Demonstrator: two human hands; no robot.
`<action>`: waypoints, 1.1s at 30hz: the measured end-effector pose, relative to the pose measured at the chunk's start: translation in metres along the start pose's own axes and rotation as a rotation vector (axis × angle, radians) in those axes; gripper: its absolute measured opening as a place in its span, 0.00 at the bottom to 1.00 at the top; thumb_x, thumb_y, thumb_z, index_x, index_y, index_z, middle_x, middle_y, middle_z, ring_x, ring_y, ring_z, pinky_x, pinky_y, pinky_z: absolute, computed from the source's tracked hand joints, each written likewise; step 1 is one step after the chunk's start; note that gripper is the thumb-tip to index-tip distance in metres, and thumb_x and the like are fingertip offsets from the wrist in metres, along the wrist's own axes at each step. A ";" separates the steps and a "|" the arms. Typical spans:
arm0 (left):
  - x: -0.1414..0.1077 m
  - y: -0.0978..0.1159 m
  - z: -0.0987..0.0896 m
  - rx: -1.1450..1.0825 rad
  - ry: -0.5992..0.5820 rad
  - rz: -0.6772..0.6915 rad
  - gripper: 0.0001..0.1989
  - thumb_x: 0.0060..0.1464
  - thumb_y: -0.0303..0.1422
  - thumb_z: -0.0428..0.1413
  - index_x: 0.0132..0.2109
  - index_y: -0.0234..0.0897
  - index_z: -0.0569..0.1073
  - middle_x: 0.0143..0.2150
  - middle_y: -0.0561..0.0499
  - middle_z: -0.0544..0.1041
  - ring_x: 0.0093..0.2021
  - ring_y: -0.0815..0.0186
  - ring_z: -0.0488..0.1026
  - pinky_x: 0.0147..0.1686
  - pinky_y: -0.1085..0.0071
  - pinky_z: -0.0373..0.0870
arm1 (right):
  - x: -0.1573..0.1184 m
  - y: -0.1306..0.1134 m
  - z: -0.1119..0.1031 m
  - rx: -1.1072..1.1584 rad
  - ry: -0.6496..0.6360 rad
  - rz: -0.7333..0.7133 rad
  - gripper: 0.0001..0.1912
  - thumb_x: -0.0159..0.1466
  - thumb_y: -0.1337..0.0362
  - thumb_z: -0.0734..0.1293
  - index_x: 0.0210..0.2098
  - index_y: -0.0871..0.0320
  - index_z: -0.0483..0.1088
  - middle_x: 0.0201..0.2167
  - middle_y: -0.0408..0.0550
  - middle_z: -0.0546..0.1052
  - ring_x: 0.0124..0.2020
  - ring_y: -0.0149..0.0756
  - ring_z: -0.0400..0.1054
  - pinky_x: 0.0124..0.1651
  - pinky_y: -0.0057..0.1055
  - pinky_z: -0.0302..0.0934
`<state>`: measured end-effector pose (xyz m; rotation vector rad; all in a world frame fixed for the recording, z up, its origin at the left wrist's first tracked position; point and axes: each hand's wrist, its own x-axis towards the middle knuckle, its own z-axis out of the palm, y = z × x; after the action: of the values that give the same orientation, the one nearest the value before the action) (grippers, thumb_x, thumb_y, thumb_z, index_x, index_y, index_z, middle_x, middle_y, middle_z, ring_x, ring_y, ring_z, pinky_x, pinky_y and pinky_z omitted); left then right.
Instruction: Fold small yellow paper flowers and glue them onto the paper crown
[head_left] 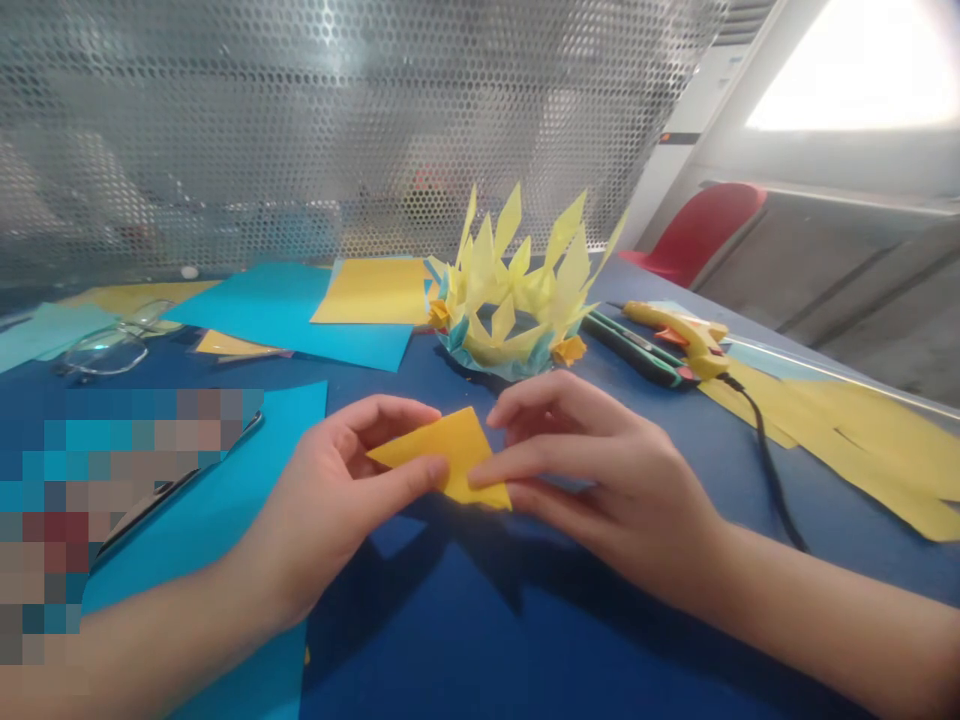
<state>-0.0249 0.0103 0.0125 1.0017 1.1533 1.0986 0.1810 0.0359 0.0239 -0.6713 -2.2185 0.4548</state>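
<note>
Both hands pinch a folded yellow paper [442, 458] just above the blue counter [540, 620]: left hand [337, 500] grips its near edge, right hand [600, 470] its right corner. Uneven finger pressure could skew the crease or tear the thin sheet. Behind stands a spiky paper crown [510, 300], crisp and matte; right, a glue gun [679, 335], hard plastic, cord trailing.

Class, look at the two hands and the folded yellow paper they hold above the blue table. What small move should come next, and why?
Probably press the fold flat. The left hand and right hand both pinch the small folded yellow paper triangle at its edges, lifted off the blue table, so the crease looks unfinished. The spiky yellow and blue paper crown behind seems built from similar pieces.
</note>
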 end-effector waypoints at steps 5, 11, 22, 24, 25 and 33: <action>-0.001 0.002 0.001 -0.014 -0.063 0.032 0.11 0.48 0.26 0.66 0.33 0.40 0.72 0.29 0.59 0.81 0.31 0.74 0.78 0.32 0.84 0.73 | 0.004 -0.004 0.004 0.182 0.022 0.287 0.02 0.59 0.67 0.73 0.29 0.55 0.80 0.34 0.45 0.77 0.33 0.30 0.73 0.36 0.24 0.69; -0.005 0.001 0.007 0.054 -0.109 0.116 0.16 0.49 0.22 0.64 0.43 0.47 0.81 0.32 0.58 0.83 0.35 0.70 0.81 0.36 0.82 0.77 | 0.004 -0.009 0.005 0.223 0.052 0.317 0.04 0.58 0.65 0.74 0.27 0.56 0.78 0.27 0.43 0.80 0.28 0.30 0.73 0.34 0.26 0.67; -0.008 -0.001 0.010 0.112 -0.012 0.189 0.08 0.42 0.29 0.70 0.29 0.50 0.85 0.31 0.58 0.86 0.33 0.63 0.84 0.34 0.79 0.80 | -0.002 -0.011 0.008 0.300 0.111 0.354 0.09 0.56 0.66 0.76 0.28 0.56 0.72 0.24 0.37 0.76 0.26 0.26 0.70 0.31 0.20 0.66; -0.008 0.000 0.010 0.120 -0.007 0.189 0.08 0.42 0.27 0.69 0.28 0.50 0.84 0.30 0.57 0.86 0.33 0.64 0.84 0.34 0.80 0.80 | -0.003 -0.011 0.008 0.324 0.108 0.365 0.09 0.56 0.65 0.76 0.29 0.56 0.72 0.24 0.38 0.76 0.26 0.26 0.70 0.31 0.20 0.65; -0.007 0.001 0.011 0.117 -0.007 0.187 0.08 0.42 0.27 0.69 0.27 0.49 0.84 0.30 0.57 0.86 0.33 0.64 0.84 0.34 0.80 0.80 | -0.002 -0.011 0.008 0.337 0.108 0.374 0.08 0.56 0.64 0.76 0.30 0.56 0.73 0.25 0.38 0.76 0.26 0.26 0.70 0.31 0.21 0.66; -0.004 -0.001 0.008 0.045 0.044 0.196 0.07 0.43 0.27 0.68 0.26 0.47 0.83 0.28 0.56 0.85 0.32 0.64 0.82 0.33 0.76 0.80 | 0.004 -0.013 0.007 0.346 0.058 0.549 0.11 0.56 0.56 0.75 0.26 0.56 0.74 0.24 0.41 0.79 0.26 0.31 0.71 0.29 0.25 0.65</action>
<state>-0.0171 0.0059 0.0135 1.1493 1.1363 1.2598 0.1693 0.0269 0.0284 -1.0808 -1.8143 1.0497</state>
